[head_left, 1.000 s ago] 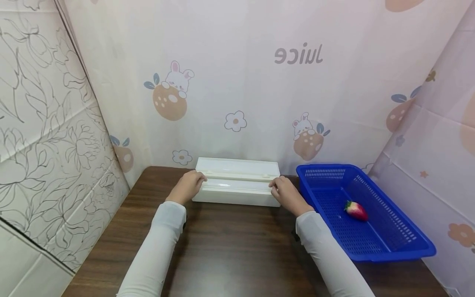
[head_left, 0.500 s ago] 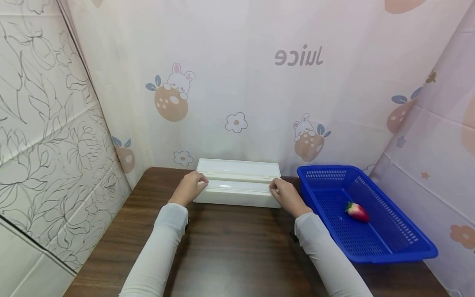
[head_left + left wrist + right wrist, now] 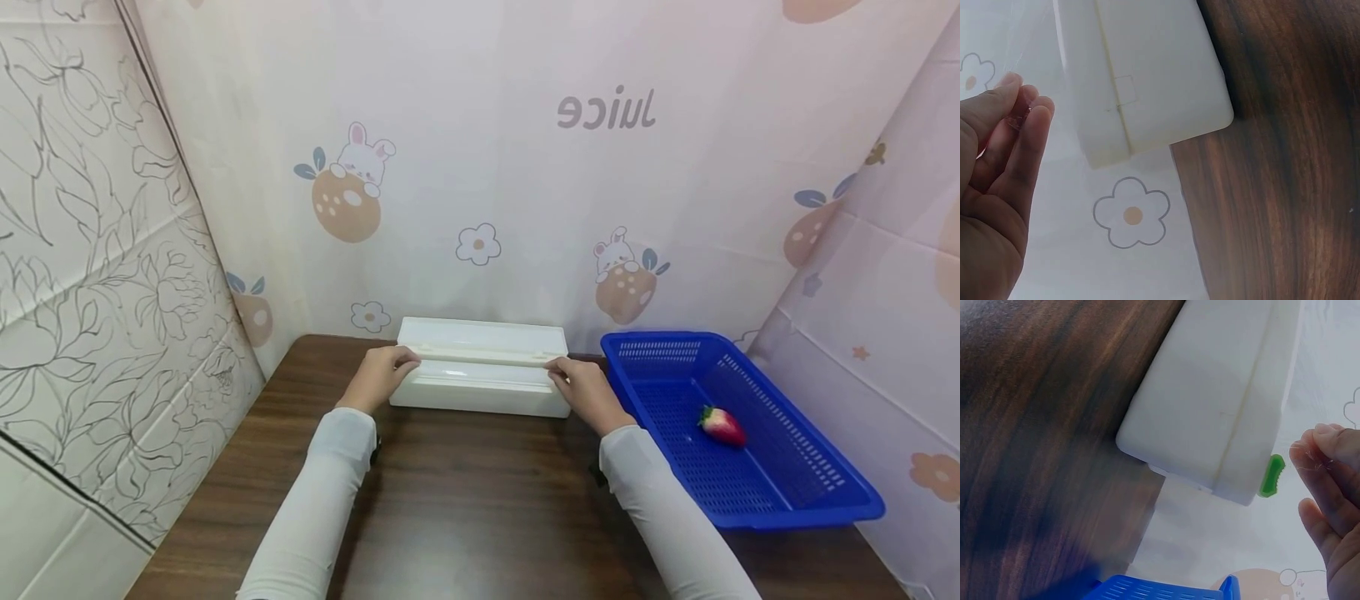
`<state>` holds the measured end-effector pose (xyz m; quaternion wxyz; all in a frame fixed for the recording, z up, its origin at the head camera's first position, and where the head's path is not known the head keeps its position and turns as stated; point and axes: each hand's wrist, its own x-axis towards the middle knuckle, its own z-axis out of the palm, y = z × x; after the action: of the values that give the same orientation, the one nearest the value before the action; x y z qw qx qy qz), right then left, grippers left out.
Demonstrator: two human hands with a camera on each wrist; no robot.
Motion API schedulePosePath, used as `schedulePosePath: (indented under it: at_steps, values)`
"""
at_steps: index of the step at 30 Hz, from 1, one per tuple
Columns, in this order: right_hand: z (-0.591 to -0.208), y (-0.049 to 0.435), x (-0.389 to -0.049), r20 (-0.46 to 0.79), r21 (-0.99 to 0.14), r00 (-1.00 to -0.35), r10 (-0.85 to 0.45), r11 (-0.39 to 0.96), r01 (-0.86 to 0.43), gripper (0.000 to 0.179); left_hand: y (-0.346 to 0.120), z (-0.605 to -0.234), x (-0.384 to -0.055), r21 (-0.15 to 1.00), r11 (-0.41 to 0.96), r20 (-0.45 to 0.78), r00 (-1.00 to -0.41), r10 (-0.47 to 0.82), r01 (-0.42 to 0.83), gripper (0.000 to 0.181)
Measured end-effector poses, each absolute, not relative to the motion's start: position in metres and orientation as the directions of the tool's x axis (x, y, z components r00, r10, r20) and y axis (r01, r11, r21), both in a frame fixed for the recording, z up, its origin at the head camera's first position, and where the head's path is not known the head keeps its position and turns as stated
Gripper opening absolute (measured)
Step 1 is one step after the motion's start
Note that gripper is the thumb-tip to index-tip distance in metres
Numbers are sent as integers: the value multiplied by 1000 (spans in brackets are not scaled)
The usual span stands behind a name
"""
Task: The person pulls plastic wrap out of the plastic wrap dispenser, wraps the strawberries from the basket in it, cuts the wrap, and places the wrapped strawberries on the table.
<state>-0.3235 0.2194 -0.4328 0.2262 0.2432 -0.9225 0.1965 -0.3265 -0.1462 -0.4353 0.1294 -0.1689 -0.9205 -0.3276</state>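
Observation:
A long white cling film dispenser lies at the table's far edge, its lid raised at the back. At its left end my left hand pinches thin clear cling film between thumb and fingers; the film is barely visible. By the right end, my right hand pinches the film's other side, with wrinkled clear edges showing at the fingertips. A small green piece with a ridged edge sticks out near that end of the dispenser in the right wrist view.
To the right stands a blue plastic basket with a red and pale strawberry-like fruit inside. Behind the brown wooden table hangs a printed curtain. A flower-patterned panel borders the left side.
Both hands stay at the dispenser's ends and keep their pinch. They shift only slightly; the right hand has moved a little to the right. The basket and fruit stay put.

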Motion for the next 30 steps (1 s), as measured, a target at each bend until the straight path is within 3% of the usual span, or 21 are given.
schedulePosePath:
  at_steps: [13, 24, 30]
  values:
    - [-431, 226, -327, 588, -236, -722, -364, 777, -584, 9, -149, -430, -327, 556, 707, 406, -885, 228, 437, 17]
    - [-427, 221, -318, 481, -481, -845, -233, 736, -476, 10, -149, -425, -319, 574, 694, 427, -882, 201, 436, 16]
    - [-422, 219, -314, 491, -512, -847, -203, 719, -470, 12, -149, -422, -318, 576, 694, 442, -879, 179, 431, 16]
